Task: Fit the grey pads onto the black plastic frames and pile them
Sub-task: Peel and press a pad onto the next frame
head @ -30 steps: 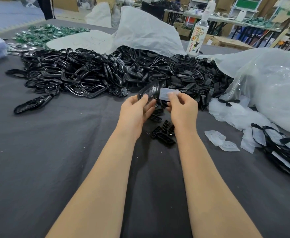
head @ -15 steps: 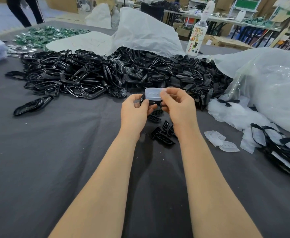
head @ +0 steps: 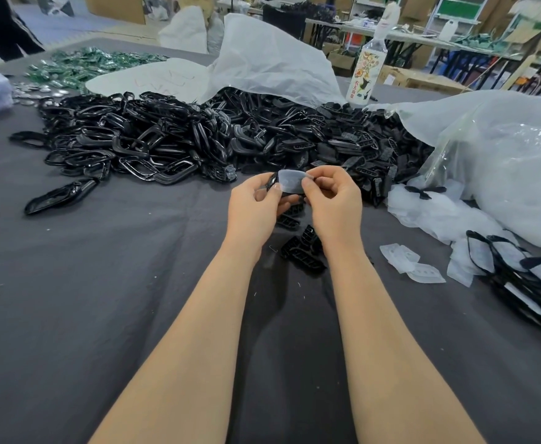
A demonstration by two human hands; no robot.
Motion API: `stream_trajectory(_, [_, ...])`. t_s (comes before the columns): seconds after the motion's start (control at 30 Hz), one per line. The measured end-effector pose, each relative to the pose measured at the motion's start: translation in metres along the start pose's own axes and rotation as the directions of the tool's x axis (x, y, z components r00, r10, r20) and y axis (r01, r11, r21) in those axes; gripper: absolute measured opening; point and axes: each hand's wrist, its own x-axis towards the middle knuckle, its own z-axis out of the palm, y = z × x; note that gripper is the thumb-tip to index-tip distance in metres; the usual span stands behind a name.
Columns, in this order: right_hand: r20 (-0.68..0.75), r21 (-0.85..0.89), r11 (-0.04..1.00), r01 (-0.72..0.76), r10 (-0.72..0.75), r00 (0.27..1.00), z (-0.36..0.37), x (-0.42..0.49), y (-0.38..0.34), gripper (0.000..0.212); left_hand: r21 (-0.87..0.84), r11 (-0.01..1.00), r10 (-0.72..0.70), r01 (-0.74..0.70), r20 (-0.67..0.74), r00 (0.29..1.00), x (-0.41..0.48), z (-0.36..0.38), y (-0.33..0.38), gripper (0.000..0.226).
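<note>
A translucent grey pad (head: 290, 181) lies over a black plastic frame (head: 272, 183) held above the table's middle. My left hand (head: 254, 208) grips the frame from the left, thumb on the pad's edge. My right hand (head: 333, 200) pinches the pad's right end. Most of the frame is hidden behind the pad and my fingers. A few loose black frames (head: 302, 249) lie on the cloth just below my hands. Loose pads (head: 411, 263) lie to the right. A pile of fitted frames (head: 532, 277) sits at the right edge.
A large heap of black frames (head: 198, 139) stretches across the table behind my hands. White plastic bags (head: 503, 161) lie at the right and back. A bottle (head: 367, 72) stands beyond the heap. Green parts (head: 86, 64) lie far left. The table has a dark grey cloth (head: 102, 283).
The pad has gone from being held apart beside the frame to lying over it. Both hands have closed together and the frame has turned behind the pad.
</note>
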Motion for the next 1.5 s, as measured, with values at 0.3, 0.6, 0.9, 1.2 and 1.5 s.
stream_trajectory(0.3, [0.235,0.268,0.919,-0.291,0.23,0.944,-0.013,0.006,0.0,0.009,0.043,0.999,0.015,-0.016,0.014,1.0,0.003,-0.005,0.0,0.027])
stream_trajectory(0.6, [0.228,0.231,0.902,-0.364,0.313,0.922,-0.014,0.009,0.005,0.012,0.143,0.99,0.002,-0.01,0.054,0.999,0.005,-0.006,-0.004,0.025])
stream_trajectory(0.9, [0.235,0.224,0.907,-0.358,0.306,0.923,-0.016,0.008,0.006,0.012,0.174,0.984,0.018,-0.024,0.039,0.999,0.005,-0.007,-0.006,0.022])
stream_trajectory(1.2, [0.158,-0.134,0.991,-0.015,0.037,0.987,-0.009,0.003,0.002,0.019,0.157,0.988,-0.004,0.006,-0.016,1.0,0.007,-0.008,-0.007,0.017])
stream_trajectory(1.5, [0.139,-0.327,0.918,0.223,-0.187,0.972,-0.001,-0.003,0.001,0.013,0.063,0.994,-0.081,0.086,-0.081,0.993,0.005,-0.006,-0.005,0.011])
